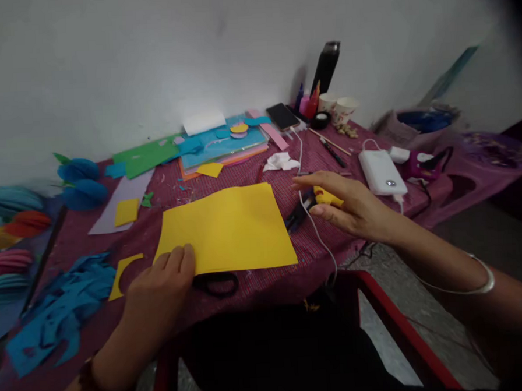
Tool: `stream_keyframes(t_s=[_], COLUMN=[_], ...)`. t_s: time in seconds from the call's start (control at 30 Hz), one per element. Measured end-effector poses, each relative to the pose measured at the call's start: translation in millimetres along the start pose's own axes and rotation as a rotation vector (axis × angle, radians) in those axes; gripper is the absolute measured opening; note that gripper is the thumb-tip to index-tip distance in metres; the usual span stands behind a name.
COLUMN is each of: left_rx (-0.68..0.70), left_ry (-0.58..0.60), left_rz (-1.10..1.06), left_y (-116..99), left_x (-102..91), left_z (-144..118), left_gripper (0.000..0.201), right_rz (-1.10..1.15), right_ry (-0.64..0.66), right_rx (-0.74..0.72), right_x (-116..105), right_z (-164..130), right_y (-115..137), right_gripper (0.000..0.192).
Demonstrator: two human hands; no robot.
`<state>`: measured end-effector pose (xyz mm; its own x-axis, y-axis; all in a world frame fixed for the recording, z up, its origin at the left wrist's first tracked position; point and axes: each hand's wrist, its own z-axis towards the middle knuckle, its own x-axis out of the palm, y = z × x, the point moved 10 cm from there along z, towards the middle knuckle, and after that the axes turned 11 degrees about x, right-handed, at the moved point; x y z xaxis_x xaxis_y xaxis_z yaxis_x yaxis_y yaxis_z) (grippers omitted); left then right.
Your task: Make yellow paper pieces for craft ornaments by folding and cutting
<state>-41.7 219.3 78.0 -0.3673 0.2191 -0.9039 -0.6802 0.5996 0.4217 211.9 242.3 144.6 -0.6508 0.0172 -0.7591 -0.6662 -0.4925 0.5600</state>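
A yellow paper sheet (228, 232) lies in front of me, slightly wavy along its far edge. My left hand (166, 276) is closed on its near left corner, fingers together on top and thumb hidden. Black-handled scissors (219, 285) show partly from under the near edge. To the right, my right hand (344, 205) is open, its thumb and fingers apart, over a tool with a yellow handle (326, 197) and a dark front end. The hand partly hides this tool, and I cannot tell its kind. A white cable (313, 228) runs across it.
Blue paper scraps (70, 310) and a yellow cut-out (123, 275) lie left. Coloured sheets (223, 148), a phone (282, 117) and crumpled tissue (280, 162) are behind. Paper cups (344, 109), a black bottle (325, 66) and a white power bank (380, 172) stand right.
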Motion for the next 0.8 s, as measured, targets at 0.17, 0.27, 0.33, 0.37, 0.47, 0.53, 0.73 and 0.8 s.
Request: stream_keyframes(t_s=[0.17, 0.27, 0.33, 0.37, 0.47, 0.53, 0.73, 0.8], left_rx=[0.062, 0.109, 0.122, 0.122, 0.117, 0.113, 0.096, 0.093], left_ry=[0.024, 0.050, 0.060, 0.065, 0.086, 0.090, 0.099, 0.111], left_rz=[-0.018, -0.033, -0.055, -0.065, -0.067, -0.051, -0.001, -0.001], left_y=[-24, -32, -35, -36, -39, -41, -47, -48], left_x=[21.5, 23.6, 23.8, 24.5, 29.7, 33.1, 34.1, 33.5], left_z=[-10, -14, -17, -18, -22, -23, -25, -25], left_gripper=[0.053, 0.063, 0.066, 0.066, 0.065, 0.064, 0.063, 0.063], right_rz=[0.108, 0.135, 0.100, 0.076, 0.017, 0.007, 0.087, 0.075], right_ry=[0.165, 0.292, 0.353, 0.374, 0.396, 0.395, 0.398, 0.375], right_rx=[0.076, 0.034, 0.009, -0.004, -0.038, -0.055, -0.099, -0.100], right_x=[54, 78, 90, 94, 104, 107, 103, 102], right_z=[-44, -58, -63, -65, -66, -65, -64, -64], right_y=[-21, -17, -15, -15, -18, -19, -18, -18], right_gripper=[0.043, 0.055, 0.063, 0.065, 0.063, 0.061, 0.058, 0.054])
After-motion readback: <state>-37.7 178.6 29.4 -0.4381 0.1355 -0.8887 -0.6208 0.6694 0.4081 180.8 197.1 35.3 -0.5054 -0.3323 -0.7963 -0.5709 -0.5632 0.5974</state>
